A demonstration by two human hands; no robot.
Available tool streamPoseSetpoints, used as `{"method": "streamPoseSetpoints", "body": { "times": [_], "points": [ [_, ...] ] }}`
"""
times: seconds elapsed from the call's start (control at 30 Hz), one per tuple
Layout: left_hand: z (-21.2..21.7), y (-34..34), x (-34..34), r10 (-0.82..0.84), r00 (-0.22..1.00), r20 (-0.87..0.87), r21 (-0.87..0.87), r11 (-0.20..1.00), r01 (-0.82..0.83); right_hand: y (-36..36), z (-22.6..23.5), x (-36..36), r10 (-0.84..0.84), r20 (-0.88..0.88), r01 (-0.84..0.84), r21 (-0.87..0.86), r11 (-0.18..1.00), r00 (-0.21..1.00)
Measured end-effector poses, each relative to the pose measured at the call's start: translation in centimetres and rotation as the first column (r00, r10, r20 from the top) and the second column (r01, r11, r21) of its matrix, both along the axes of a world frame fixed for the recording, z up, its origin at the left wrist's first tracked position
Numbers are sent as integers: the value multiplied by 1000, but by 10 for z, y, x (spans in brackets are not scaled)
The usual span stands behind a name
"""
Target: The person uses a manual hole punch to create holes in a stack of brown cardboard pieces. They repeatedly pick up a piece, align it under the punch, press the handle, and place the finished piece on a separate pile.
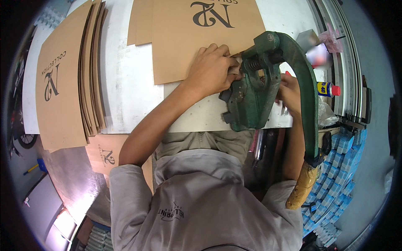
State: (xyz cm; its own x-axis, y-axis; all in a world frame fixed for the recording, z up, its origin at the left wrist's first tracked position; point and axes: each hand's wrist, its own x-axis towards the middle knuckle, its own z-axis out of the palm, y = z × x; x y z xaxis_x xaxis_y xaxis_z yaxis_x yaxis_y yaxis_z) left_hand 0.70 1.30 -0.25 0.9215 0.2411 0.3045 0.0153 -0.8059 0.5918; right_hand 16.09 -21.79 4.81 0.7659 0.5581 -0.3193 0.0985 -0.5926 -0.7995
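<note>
A green cast-metal hand press (261, 98) stands at the table's front edge, its long curved lever ending in a tape-wrapped handle (302, 188). My left hand (211, 69) is closed at the press's left side, over the near right corner of a brown paper bag (180, 54) with a black printed design. Its thumb and fingers pinch the bag's edge beside the press jaws; the exact grip is partly hidden. On the press's other side, my right hand (289, 94) has curled fingers, partly covered by the frame. Something small and red shows at its fingertips, too little to name.
Several flat printed brown bags (63, 83) stand stacked at the left of the white table (130, 79). Another bag (104, 152) lies below the edge. To the right are a blue-and-yellow can with a red cap (328, 89), clear plastic (327, 115) and blue wrapped bundles (339, 167).
</note>
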Motion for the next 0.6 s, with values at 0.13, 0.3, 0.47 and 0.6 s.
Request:
{"method": "streamPoseSetpoints", "body": {
  "times": [0.13, 0.3, 0.47, 0.6],
  "points": [
    [0, 4, -8, 30, 1000, 8, -5, 1000, -30, -28, 151, -58, 67, 620, -222, 175, 959, 782],
    [1, -2, -5, -7, 1000, -19, 19, 1000, 8, -24, 84, -122, 529, 755, -631, -201, 749, 388],
    [2, 7, -11, -70, 997, -29, 91, 993, 72, -27, 103, -117, 402, 656, -637, 159, 754, 639],
    [-7, 17, -6, 51, 998, 31, 185, 981, -55, -27, 121, -95, -91, 407, -178, 575, 799, 909]
  ]
}}
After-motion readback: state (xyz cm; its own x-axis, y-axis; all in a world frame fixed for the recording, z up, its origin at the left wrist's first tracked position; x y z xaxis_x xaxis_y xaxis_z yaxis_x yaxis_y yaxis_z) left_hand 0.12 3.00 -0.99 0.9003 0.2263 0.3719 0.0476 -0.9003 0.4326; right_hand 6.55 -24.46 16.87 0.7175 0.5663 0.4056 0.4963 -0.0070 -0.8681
